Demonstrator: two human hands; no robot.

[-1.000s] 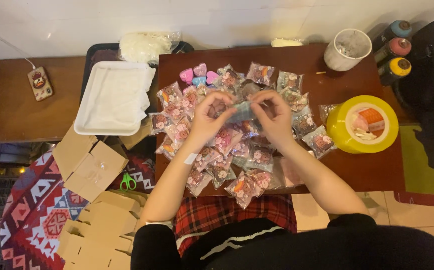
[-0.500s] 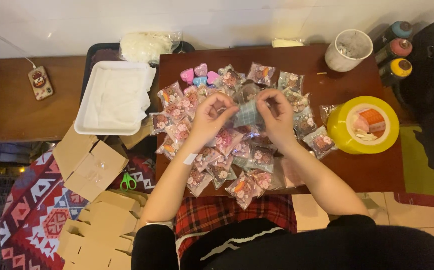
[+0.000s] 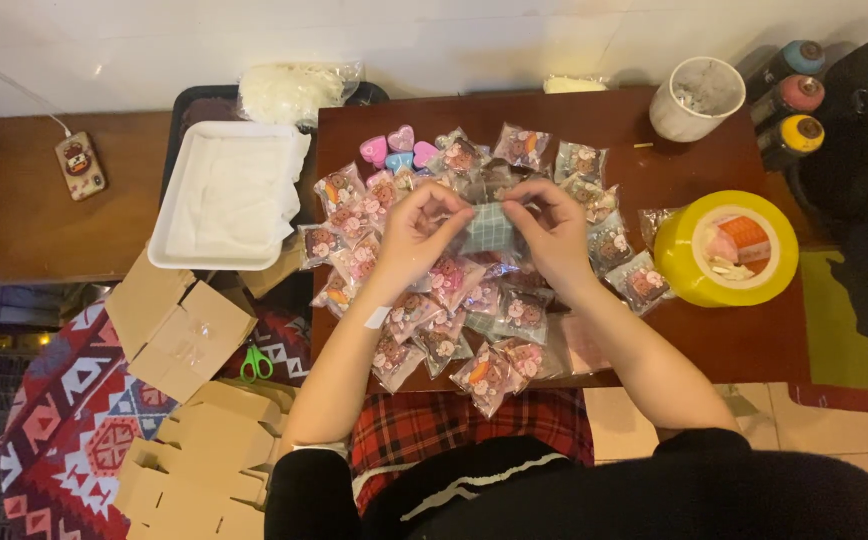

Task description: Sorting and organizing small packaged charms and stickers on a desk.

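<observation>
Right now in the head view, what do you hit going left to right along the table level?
Phone-like device on a cable → white tray → left hand → small clear packet held between both hands → right hand → yellow tape roll → spray cans at the far right.

glossy plastic packets (image 3: 474,300), polished wooden table (image 3: 734,345)

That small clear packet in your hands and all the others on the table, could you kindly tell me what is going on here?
A person seated at a dark wooden table holds one small clear plastic packet between the left hand and the right hand, just above a spread of similar little packets with pink and brown contents. A yellow tape roll sits to the right, a white tray to the left.
</observation>
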